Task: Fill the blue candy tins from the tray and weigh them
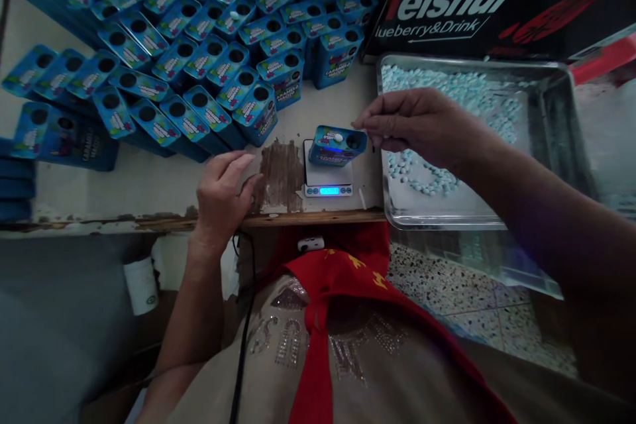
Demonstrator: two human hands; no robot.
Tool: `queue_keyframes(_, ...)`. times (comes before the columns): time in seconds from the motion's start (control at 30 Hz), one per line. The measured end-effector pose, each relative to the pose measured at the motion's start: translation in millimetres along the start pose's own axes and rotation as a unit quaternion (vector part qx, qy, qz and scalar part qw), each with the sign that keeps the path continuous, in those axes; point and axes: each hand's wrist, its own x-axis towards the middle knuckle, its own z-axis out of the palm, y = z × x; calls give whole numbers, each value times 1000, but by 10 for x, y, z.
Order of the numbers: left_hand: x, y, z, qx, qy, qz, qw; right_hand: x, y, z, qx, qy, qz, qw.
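A blue tin (332, 158) stands on a small digital scale (318, 176) whose display is lit blue. One pale candy lies on the tin's top, beside its dark round hole. My right hand (417, 120) is at the tin's right top edge, thumb and fingers pinched together; whatever is between the fingertips is too small to make out. My left hand (223, 192) rests at the table's front edge, left of the scale, with fingers partly curled and apart, holding nothing. Pale blue candies (467, 96) lie in a metal tray (484, 218) under my right forearm.
Many blue tins (179, 56) with round holes crowd the table's left and back. A black printed box (497, 13) stands behind the tray. Worn wood shows on the table (281, 175) left of the scale. A white cup (141, 286) is below the table at left.
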Motion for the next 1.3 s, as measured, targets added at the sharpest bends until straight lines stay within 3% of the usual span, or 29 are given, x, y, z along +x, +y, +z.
queue_keyframes(0.17,286,406,-51,-51,88,8,995,-5,-41,58,12,-3,-17,1000)
queue_keyframes(0.33,702,881,25,-74,60,38,995,-29,-6,65,-27,21,-29,999)
queue_keyframes(0.47,957,1102,166,-44,-21,55,997,-62,28,8,3,38,-30,999)
queue_keyframes(0.6,1044,1119,267,-44,-83,24,995,-82,23,-24,38,50,-24,998)
queue_keyframes(0.8,1015,1077,318,-79,-78,17,994,-55,23,23,47,42,-13,998)
queue_keyframes(1.0,1082,1242,454,-107,-95,12,990,-47,60,47,53,51,3,997)
queue_keyframes(1.13,1133,1280,543,-201,-121,-7,972,-63,72,56,59,73,5,996)
queue_keyframes(1.2,1106,1213,515,-248,-73,-22,966,-69,65,60,57,88,5,994)
queue_keyframes(1.3,992,1026,381,-266,44,-42,962,-60,57,83,40,89,9,995)
